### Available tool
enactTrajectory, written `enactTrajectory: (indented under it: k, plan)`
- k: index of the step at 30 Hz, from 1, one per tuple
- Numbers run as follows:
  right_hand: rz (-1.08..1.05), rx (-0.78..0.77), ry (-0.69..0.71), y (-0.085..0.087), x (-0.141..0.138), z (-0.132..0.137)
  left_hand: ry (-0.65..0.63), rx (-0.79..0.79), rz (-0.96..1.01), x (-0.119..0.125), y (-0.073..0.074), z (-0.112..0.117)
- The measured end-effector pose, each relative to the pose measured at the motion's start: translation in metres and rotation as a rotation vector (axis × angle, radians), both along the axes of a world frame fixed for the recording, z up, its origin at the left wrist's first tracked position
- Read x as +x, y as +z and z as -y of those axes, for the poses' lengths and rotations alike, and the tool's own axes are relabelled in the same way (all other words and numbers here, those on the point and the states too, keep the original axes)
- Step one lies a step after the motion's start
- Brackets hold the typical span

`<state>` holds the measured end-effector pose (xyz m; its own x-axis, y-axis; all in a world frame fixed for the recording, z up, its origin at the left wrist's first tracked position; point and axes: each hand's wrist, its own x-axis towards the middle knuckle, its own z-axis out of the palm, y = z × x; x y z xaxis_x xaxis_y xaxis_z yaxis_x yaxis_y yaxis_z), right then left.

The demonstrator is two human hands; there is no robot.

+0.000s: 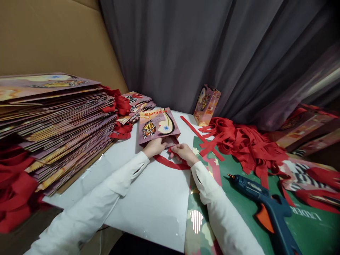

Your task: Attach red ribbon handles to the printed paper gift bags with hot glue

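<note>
A printed paper bag (159,124) with a butterfly, a pale shape and the word MECCA lies on the white board in front of me, its open mouth facing me. My left hand (154,147) is closed on the edge of that mouth, with its fingertips partly hidden inside. At the right part of the mouth, my right hand (184,153) pinches one end of a red ribbon (170,163). The ribbon curves below both hands across the white surface.
Stacked flat bags (69,120) with red ribbons rise at left. Behind stands an upright bag (205,104) by a grey curtain (170,53). To the right are a heap of red ribbons (239,141) and a blue glue gun (262,198) on a green sheet (313,230).
</note>
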<state>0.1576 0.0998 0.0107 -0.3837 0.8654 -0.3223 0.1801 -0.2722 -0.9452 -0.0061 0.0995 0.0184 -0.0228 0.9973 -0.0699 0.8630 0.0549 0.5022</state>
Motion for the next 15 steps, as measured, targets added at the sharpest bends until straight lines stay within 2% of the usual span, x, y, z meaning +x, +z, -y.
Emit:
enactTrajectory:
  k: [7, 15]
  plan:
    - [-0.030, 0.061, -0.077, -0.009, -0.007, -0.001, -0.011, 0.034, 0.097, 0.001, -0.001, -0.002]
    - [-0.077, 0.238, -0.305, -0.033, -0.021, 0.003, -0.021, 0.083, 0.230, 0.000, -0.003, -0.003]
